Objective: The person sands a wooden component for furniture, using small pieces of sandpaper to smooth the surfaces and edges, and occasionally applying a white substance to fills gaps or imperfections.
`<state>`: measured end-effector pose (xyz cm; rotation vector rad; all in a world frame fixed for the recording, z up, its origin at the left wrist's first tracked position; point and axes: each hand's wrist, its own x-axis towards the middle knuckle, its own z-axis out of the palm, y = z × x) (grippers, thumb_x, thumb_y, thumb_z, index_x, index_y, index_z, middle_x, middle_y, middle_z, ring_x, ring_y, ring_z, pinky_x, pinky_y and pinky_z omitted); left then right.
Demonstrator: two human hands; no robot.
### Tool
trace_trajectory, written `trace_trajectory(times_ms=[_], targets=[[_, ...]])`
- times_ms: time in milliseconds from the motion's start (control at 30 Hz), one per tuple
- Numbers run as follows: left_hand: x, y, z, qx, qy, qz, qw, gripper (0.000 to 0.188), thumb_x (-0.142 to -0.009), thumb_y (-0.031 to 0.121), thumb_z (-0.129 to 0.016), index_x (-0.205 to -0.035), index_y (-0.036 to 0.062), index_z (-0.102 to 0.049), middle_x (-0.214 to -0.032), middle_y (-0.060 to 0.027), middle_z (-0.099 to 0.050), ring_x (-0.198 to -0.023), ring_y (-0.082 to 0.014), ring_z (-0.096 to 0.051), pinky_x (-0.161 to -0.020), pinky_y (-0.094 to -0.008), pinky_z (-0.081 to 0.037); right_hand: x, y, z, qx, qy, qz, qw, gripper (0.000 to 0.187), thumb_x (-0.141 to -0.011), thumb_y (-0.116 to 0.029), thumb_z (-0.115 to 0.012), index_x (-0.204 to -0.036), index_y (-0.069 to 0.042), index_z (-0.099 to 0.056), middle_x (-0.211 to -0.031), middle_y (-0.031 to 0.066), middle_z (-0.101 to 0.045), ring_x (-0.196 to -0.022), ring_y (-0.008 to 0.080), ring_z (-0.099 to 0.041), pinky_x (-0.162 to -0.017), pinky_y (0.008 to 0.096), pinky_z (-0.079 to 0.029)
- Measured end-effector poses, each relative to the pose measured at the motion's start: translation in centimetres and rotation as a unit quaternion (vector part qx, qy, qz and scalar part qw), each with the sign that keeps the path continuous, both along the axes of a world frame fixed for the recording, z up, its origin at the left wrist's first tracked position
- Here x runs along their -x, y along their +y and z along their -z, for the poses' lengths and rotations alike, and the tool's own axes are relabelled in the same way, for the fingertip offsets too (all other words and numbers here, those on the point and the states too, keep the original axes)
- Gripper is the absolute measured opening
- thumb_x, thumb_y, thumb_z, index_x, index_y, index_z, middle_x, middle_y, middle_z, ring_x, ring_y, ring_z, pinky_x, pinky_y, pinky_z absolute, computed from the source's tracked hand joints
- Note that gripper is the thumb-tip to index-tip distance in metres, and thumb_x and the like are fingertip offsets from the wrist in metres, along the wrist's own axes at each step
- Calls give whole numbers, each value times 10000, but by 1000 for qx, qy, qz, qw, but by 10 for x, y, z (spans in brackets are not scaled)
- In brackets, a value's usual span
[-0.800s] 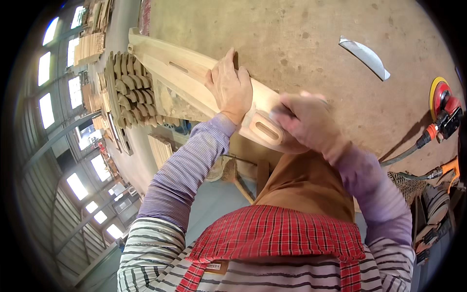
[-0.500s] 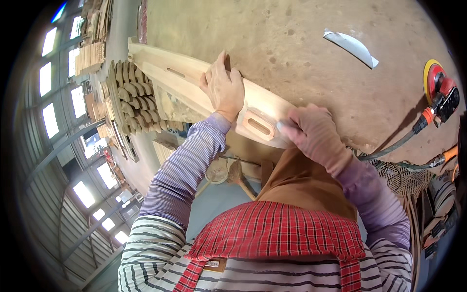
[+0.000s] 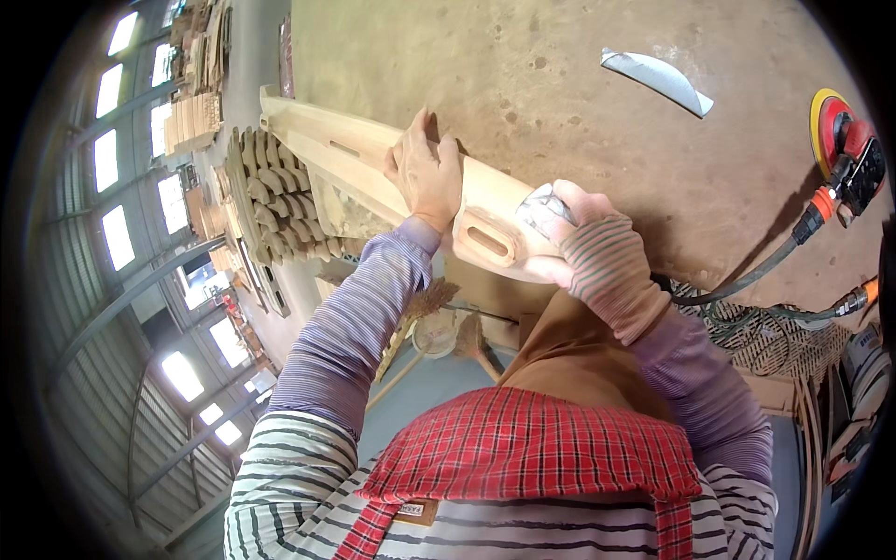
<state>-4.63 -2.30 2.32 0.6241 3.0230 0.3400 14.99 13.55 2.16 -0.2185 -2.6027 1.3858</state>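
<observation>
A long pale wooden furniture part (image 3: 499, 191) lies slantwise along the near edge of the workbench (image 3: 448, 56). It has a narrow slot toward its far left end and a raised, rounded slot (image 3: 489, 241) near its right end. My left hand (image 3: 429, 177) grips across the middle of the part, fingers over its far edge. At the right end, my right hand (image 3: 607, 252), in a striped fingerless cover, pinches a folded greyish-white sheet (image 3: 544, 213), which looks like sandpaper, against the wood beside the raised slot.
A curled pale sheet (image 3: 658, 82) lies farther back on the bench. A red and yellow disc sander (image 3: 845, 154) with a hose (image 3: 747, 294) is at the right. Curved wooden pieces (image 3: 271, 191) are stacked at the left; a brush (image 3: 474, 345) is below the bench edge.
My right hand has shifted from the part's right end up and left onto its top face, bringing the folded sheet into view. My left hand keeps its grip. The view has shifted slightly.
</observation>
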Motion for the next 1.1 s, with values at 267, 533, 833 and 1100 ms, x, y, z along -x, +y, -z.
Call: trace_trajectory(times_ms=[267, 533, 833, 1100], targets=[[0, 1, -1, -7, 3, -5, 1000, 528, -921, 352, -536, -1371, 77, -518, -1310, -120, -592, -1299, -250, -456, -1166, -441, -145, -6, -2, -23, 271, -311, 45, 910, 221, -870, -157, -673, -1067, -59, -649, -1097, 138, -574, -833, 276, -628, -717, 345, -549], [0, 5, -1, -8, -4, -2, 1000, 534, -925, 366, -522, -1371, 72, -518, -1298, -130, -595, -1296, -264, -457, -1165, -458, -149, -7, -19, -29, 14, -78, -4, 997, 252, -951, -223, -617, -1173, -105, -607, -977, 121, -613, -766, 272, -655, -713, 375, -553], [-3, 4, -5, -1, -17, -11, 1000, 539, -934, 358, -539, -1382, 59, -510, -1286, -133, -600, -1292, -268, -456, -1159, -478, -157, 26, 7, -30, 238, -246, -91, 935, 211, -926, -178, -576, -1115, -146, -663, -1014, 152, -647, -923, 284, -667, -756, 392, -542], [-4, 3, -3, -14, 1, -10, 1000, 517, -951, 339, -524, -1396, 76, -498, -1268, -107, -617, -1268, -259, -476, -1162, -475, -153, 23, 9, -17, 77, -33, -141, 986, 161, -895, -167, -575, -1000, -160, -696, -806, 125, -654, -767, 315, -666, -685, 400, -527]])
